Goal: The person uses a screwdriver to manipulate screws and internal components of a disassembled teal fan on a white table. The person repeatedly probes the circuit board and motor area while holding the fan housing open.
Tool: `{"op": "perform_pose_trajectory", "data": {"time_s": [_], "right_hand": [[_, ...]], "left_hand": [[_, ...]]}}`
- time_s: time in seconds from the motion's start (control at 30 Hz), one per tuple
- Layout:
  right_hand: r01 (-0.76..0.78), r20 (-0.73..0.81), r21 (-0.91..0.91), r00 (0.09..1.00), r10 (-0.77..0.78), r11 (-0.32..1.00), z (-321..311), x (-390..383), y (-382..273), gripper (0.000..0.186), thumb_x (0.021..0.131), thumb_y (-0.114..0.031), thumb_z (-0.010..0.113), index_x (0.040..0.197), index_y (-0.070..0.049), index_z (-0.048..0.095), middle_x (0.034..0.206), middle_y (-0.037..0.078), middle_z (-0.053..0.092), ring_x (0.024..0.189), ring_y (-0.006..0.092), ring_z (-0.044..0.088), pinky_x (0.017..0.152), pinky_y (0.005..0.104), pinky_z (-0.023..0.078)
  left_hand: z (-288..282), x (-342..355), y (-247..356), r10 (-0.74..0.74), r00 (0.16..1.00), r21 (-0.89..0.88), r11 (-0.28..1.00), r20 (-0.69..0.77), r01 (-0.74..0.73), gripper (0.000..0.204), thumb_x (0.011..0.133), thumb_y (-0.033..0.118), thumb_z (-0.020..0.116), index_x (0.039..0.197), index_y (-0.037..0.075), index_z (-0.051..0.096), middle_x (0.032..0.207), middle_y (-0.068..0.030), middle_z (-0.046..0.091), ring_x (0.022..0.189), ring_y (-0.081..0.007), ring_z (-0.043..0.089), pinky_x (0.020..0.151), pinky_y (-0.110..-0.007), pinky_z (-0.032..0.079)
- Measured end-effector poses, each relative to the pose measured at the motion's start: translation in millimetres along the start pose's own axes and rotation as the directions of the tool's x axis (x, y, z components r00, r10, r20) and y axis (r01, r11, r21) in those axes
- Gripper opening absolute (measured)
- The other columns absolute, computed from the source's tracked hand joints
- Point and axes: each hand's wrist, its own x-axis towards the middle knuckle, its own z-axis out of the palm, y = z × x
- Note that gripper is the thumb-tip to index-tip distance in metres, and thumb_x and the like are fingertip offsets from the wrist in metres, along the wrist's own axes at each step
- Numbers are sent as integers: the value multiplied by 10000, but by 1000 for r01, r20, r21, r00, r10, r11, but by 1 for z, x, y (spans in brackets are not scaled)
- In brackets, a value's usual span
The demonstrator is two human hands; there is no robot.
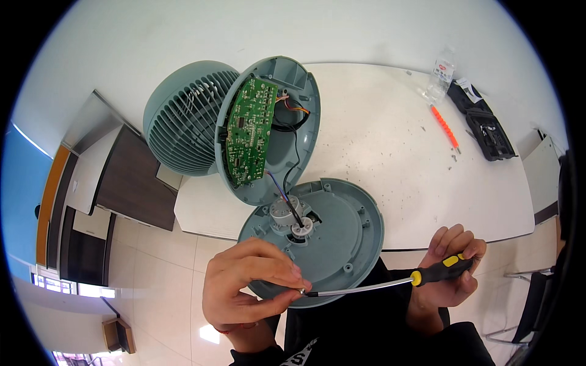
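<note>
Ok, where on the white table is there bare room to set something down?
Two patches of the white table look bare: the near right, below the tool case, and the back, between opened shell and plastic bottle. Small debris dots the middle. Crowded: the left, with grilled housing, shell and round base; the back right, with bottle, orange rod and case.

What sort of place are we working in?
Probably an office or meeting room rather than a workshop: a white table, a black chair and a glossy tiled floor.
</note>
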Motion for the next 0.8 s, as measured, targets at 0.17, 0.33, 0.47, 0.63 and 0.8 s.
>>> {"op": "perform_pose_trajectory", "data": {"time_s": [0.17,0.33,0.47,0.63,0.8], "right_hand": [[-3,10,9,1000,3,1000,-2,-1,0,319,846,-386,596,898,-119,428,711,53,425,673,173,437,588,302,358],[-17,-4,-2,1000,17,1000,-2,-1,0,292,846,-361,569,904,-112,429,714,58,431,674,175,443,585,304,371],[-75,-14,17,997,76,997,-2,0,0,280,837,-336,561,906,-99,429,717,68,437,659,177,449,584,308,390],[-97,-20,55,995,98,994,-3,-1,0,285,826,-323,566,904,-87,426,710,71,431,640,181,440,577,313,391],[-101,-18,60,995,102,993,4,0,-1,289,822,-319,573,899,-85,421,698,68,422,645,181,429,579,309,381]], "left_hand": [[-1,-2,-3,-20,1000,-22,1000,14,21,389,600,-96,710,982,-37,661,802,-137,752,890,-255,676,744,-308,515],[1,3,3,-19,1000,43,999,-16,20,444,573,-125,798,988,-4,700,818,-100,744,817,-194,665,653,-273,535],[2,-1,1,-2,999,78,997,-42,6,397,529,-88,748,912,-12,676,784,-140,745,780,-245,679,677,-316,520],[1,-1,2,-33,999,89,995,-44,36,419,542,-85,781,945,-19,688,798,-109,751,793,-220,659,654,-290,509],[-1,-6,-1,19,999,94,995,-28,-17,439,534,-74,802,956,-15,694,807,-95,754,792,-220,652,645,-297,505]]}}
